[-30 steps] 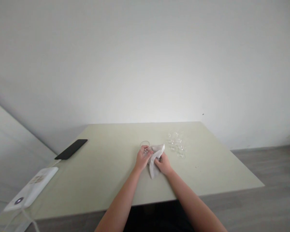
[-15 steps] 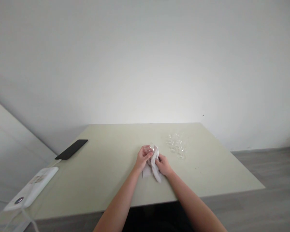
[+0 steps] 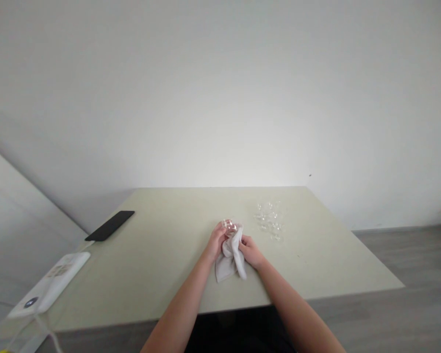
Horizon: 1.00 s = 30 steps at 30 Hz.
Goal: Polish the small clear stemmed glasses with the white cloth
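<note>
Over the near middle of the table, my left hand [image 3: 216, 240] is closed around a small clear glass or plastic piece [image 3: 229, 225], whose exact kind I cannot make out. My right hand [image 3: 250, 250] grips a pale grey-white cloth [image 3: 236, 252] that touches the near side of the clear piece. The loose end of the cloth hangs down between my wrists. Some of my fingers are hidden behind the cloth. To the right, beyond my right hand, several similar clear pieces [image 3: 269, 218] stand in a cluster.
The pale table [image 3: 161, 235] reaches back to a grey-white wall. Along its left edge lie a flat black device [image 3: 110, 226] and a white power strip [image 3: 49, 285] with a cable. Grey wood-look floor [image 3: 407, 255] shows at the right.
The cloth has shifted and spread lower, with more of its end hanging between my hands. More of the clear piece shows above it. The cluster stays put.
</note>
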Motion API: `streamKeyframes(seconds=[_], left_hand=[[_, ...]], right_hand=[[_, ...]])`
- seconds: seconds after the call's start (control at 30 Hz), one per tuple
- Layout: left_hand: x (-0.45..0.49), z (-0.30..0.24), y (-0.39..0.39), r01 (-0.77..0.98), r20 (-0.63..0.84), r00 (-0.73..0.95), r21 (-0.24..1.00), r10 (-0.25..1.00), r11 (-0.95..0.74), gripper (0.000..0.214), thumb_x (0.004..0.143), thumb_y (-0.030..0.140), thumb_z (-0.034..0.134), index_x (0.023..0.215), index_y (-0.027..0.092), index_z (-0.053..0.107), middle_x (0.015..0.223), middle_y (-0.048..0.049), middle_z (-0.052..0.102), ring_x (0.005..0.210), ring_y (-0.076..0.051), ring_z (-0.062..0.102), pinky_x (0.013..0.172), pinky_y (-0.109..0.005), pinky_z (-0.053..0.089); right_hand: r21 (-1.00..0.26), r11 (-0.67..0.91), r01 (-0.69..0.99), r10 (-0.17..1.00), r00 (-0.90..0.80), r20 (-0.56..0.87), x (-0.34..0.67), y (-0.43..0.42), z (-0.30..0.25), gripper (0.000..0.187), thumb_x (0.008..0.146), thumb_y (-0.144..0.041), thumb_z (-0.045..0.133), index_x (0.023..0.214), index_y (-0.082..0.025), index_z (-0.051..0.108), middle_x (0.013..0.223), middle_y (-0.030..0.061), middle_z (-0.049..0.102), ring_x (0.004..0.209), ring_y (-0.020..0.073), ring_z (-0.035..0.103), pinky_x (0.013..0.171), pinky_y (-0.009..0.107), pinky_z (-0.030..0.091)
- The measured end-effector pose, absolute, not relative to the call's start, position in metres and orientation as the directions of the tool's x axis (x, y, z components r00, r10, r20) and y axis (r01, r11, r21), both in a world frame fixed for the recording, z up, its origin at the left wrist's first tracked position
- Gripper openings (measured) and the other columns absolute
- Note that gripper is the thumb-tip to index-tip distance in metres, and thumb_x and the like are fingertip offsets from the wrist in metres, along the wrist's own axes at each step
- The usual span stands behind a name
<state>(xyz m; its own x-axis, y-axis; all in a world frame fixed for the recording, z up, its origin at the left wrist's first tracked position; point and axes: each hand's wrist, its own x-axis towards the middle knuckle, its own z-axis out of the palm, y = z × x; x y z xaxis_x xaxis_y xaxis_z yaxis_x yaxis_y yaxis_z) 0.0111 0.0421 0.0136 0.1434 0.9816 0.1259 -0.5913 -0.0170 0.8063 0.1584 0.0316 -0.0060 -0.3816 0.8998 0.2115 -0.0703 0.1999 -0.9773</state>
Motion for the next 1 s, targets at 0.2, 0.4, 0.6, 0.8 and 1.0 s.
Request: streamKeyframes(seconds=[0.2,0.4,0.6,0.8,1.0], left_hand=[[0.0109,0.0127,0.0422,-0.530,0.103,0.096,0.847,0.990,-0.037,0.057,0.064,0.036,0.082,0.114,0.017,0.062,0.098,-0.0053,0.070,0.086,-0.018,0.066,0.078,-0.027,0.049],[0.0104,0.0153,0.0392,-0.544,0.123,0.142,0.839,0.982,-0.026,0.050,0.067,0.041,0.079,0.107,0.016,0.064,0.100,-0.0076,0.070,0.090,-0.021,0.066,0.082,-0.031,0.050],[0.0100,0.0157,0.0391,-0.527,0.071,0.158,0.849,0.985,0.024,0.062,0.065,0.042,0.080,0.118,0.016,0.060,0.097,-0.0078,0.071,0.086,-0.020,0.066,0.080,-0.031,0.049],[0.0112,0.0126,0.0414,-0.495,0.080,0.079,0.868,0.994,-0.030,0.056,0.062,0.039,0.083,0.109,0.017,0.063,0.096,-0.0053,0.070,0.084,-0.018,0.066,0.077,-0.027,0.049],[0.0071,0.0146,0.0377,-0.551,0.045,0.228,0.829,0.973,0.091,0.068,0.064,0.044,0.082,0.122,0.018,0.057,0.101,-0.0098,0.071,0.087,-0.021,0.067,0.077,-0.031,0.050]], right_hand=[[-0.957,0.290,0.020,0.915,-0.299,0.271,0.1578,0.0308,-0.0067,0.027,0.083,-0.039,0.059,0.084,-0.014,0.067,0.072,-0.0002,0.060,0.069,0.0129,0.049,0.063,0.022,0.040],[-0.981,0.185,-0.065,0.913,-0.357,0.196,0.1580,0.0290,-0.0025,0.031,0.081,-0.044,0.062,0.080,-0.013,0.066,0.067,-0.0009,0.057,0.063,0.0111,0.046,0.060,0.021,0.038],[-0.985,0.145,-0.095,0.930,-0.325,0.169,0.1568,0.0283,-0.0012,0.036,0.083,-0.048,0.059,0.083,-0.013,0.067,0.069,0.0000,0.059,0.063,0.0116,0.047,0.060,0.022,0.038],[-0.973,0.229,-0.018,0.938,-0.261,0.226,0.1557,0.0291,-0.0010,0.033,0.080,-0.046,0.063,0.079,-0.013,0.066,0.068,-0.0003,0.058,0.065,0.0123,0.047,0.061,0.022,0.037],[-0.975,-0.031,-0.218,0.916,-0.396,0.059,0.1569,0.0278,-0.0074,0.036,0.080,-0.051,0.063,0.081,-0.015,0.065,0.066,-0.0002,0.057,0.060,0.0111,0.046,0.058,0.022,0.037]])
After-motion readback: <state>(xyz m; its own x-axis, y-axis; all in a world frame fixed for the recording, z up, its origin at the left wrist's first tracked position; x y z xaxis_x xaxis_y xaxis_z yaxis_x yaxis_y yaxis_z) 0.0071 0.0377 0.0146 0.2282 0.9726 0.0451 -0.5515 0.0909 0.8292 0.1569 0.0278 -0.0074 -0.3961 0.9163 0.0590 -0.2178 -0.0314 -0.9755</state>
